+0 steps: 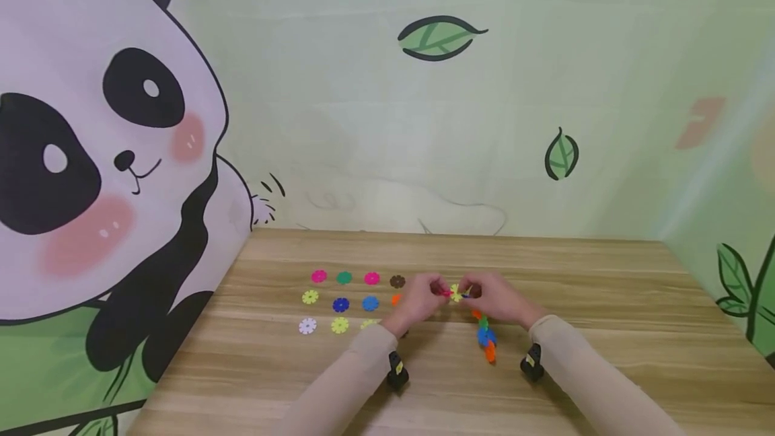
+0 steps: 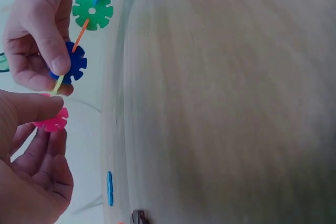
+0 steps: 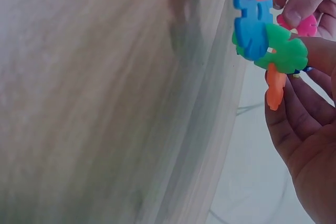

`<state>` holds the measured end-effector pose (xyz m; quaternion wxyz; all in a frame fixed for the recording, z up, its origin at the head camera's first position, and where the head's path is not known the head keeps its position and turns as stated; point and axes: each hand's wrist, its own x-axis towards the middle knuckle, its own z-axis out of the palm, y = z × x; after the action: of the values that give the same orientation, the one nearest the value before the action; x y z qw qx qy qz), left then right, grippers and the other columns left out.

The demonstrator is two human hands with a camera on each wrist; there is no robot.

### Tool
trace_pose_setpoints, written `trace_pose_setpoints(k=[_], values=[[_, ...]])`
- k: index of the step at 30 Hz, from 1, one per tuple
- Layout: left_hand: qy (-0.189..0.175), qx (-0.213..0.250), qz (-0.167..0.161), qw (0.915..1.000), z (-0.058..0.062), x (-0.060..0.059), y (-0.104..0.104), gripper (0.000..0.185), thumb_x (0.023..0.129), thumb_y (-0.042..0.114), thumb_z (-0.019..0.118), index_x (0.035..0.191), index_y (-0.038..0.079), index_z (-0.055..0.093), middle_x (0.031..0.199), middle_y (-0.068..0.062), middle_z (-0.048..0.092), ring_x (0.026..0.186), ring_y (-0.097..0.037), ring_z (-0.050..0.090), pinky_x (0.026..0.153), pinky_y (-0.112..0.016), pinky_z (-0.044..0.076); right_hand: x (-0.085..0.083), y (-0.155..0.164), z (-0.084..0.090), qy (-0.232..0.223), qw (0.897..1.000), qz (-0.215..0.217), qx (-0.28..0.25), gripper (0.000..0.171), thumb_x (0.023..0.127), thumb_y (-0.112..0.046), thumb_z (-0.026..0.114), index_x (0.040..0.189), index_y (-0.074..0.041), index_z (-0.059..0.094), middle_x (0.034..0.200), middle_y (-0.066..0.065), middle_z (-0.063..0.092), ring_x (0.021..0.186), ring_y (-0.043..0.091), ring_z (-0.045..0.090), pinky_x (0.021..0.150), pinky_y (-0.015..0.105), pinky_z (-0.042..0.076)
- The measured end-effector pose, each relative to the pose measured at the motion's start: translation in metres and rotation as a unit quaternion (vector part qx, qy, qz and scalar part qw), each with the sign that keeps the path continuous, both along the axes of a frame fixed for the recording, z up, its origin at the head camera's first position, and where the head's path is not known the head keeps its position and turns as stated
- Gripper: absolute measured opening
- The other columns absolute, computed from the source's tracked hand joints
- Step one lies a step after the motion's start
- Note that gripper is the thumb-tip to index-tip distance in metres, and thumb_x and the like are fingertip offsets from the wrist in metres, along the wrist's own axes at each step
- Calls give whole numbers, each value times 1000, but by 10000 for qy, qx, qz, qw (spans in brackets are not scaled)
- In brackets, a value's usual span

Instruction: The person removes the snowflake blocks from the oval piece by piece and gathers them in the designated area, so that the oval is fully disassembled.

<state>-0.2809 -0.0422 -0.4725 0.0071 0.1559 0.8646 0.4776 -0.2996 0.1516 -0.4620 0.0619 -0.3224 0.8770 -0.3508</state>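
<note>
A chain of snowflake discs point(image 1: 486, 338) held just above the wooden surface point(image 1: 605, 301), hanging from the right hand point(image 1: 498, 299) toward the person, orange, blue and green pieces slotted edge to edge. Top end pinched in a clenched grip, thumb pressed on a dark blue disc point(image 2: 73, 62) with a yellow disc point(image 1: 456, 293) slotted beside it. Facing it, a pink disc point(image 2: 52, 121) pinched between thumb and fingers of the left hand point(image 1: 419, 299), close to the yellow one (touching or just apart, impossible to tell). In the right wrist view, the green disc point(image 3: 283, 50) and blue disc point(image 3: 251, 24) resting against the curled fingers. Further left on the surface, loose discs point(image 1: 340, 304) laid flat in rows: pink, green, brown, yellow, blue, white. Behind, a wall point(image 1: 375, 120) painted with a panda and leaves.
</note>
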Motion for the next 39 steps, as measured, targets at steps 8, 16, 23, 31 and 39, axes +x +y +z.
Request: trace_pose_setpoints(k=[8, 16, 23, 31, 39], values=[[437, -240, -27, 9988, 0, -1, 9, 14, 78, -5, 71, 78, 6, 63, 75, 1, 61, 70, -9, 55, 62, -19, 47, 1, 3, 2, 57, 10000, -24, -29, 11, 83, -5, 71, 90, -10, 64, 76, -3, 60, 66, 14, 55, 58, 26, 48], [639, -292, -168, 9974, 1, -2, 5, 11, 80, -2, 72, 78, 6, 65, 76, -1, 65, 69, -8, 57, 60, -18, 48, 1, 2, 2, 134, 9999, 35, -23, 12, 82, -3, 71, 89, -10, 65, 76, -1, 62, 66, 13, 55, 59, 25, 48], [619, -425, -59, 9972, 2, -1, 4, 10, 81, 2, 73, 78, 9, 66, 73, 3, 64, 65, -4, 55, 56, -17, 46, 1, 0, 3, 89, 9999, 6, -59, 10, 83, -5, 71, 89, -9, 65, 76, -1, 62, 67, 14, 56, 59, 25, 48], [1046, -707, -157, 9919, 2, -3, 1, 9, 81, 2, 73, 75, 8, 68, 75, 1, 68, 68, -4, 61, 59, -15, 47, 1, 3, 1, 104, 9999, -3, -32, 10, 84, -4, 70, 89, -9, 64, 79, 0, 63, 67, 13, 56, 60, 25, 49], [638, -681, -60, 9956, 11, -4, -10, 9, 85, 4, 70, 81, 10, 65, 77, 4, 64, 71, -7, 58, 63, -20, 48, 0, 4, 3, 129, 9998, -152, 71, 9, 84, -7, 70, 89, -11, 64, 80, 0, 63, 69, 13, 56, 62, 26, 49]])
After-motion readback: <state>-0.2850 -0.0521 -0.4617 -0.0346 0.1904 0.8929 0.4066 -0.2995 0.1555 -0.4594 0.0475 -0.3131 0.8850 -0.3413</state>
